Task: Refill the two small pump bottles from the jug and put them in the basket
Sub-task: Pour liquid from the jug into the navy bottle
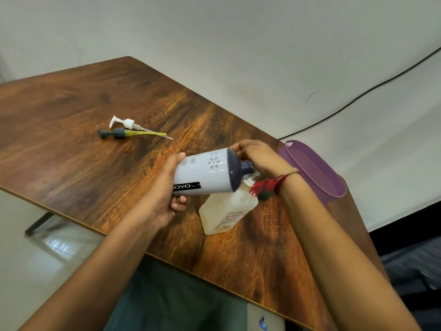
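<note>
Wrist thread (282, 180) — red, tasselled

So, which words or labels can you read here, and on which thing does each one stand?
"OYO": white letters on the black sticker on the jug; its start, beside the left hand, is unclear.
Label on the small bottle: red and dark print, too blurred to read.

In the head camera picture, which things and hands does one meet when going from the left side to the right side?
pump heads → left hand → jug → right hand → purple basket
</note>
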